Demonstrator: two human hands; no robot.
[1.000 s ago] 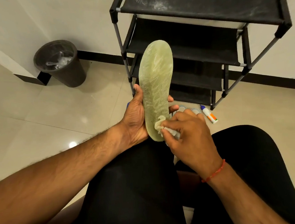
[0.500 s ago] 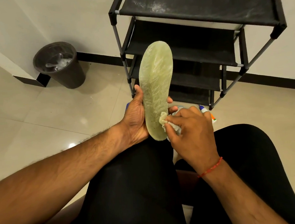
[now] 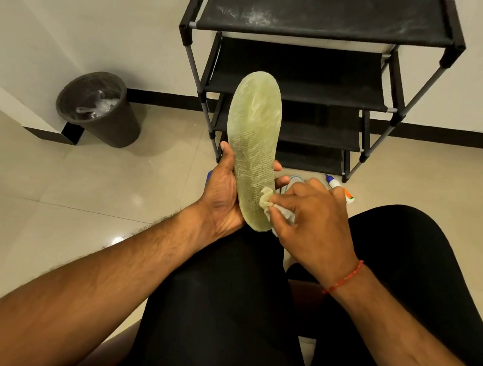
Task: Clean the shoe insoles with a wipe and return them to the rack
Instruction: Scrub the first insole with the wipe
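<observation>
A pale green mesh insole (image 3: 255, 141) stands nearly upright over my knees, toe end up. My left hand (image 3: 224, 195) grips its lower half from behind, thumb on the left edge and fingertips showing on the right edge. My right hand (image 3: 312, 212) pinches a crumpled white wipe (image 3: 270, 202) and presses it against the insole's heel area on the right side. Behind the insole stands the black shoe rack (image 3: 323, 61) with several fabric shelves, all bare where visible.
A dark waste bin (image 3: 98, 110) with clear plastic inside stands by the wall at left. A small white bottle with a blue cap (image 3: 339, 190) lies on the tiled floor near the rack's foot. A grey shoe (image 3: 293, 180) peeks out behind my right hand.
My right hand has rubbed the wipe a short way up the insole's heel area. My left hand keeps the same hold on the insole.
</observation>
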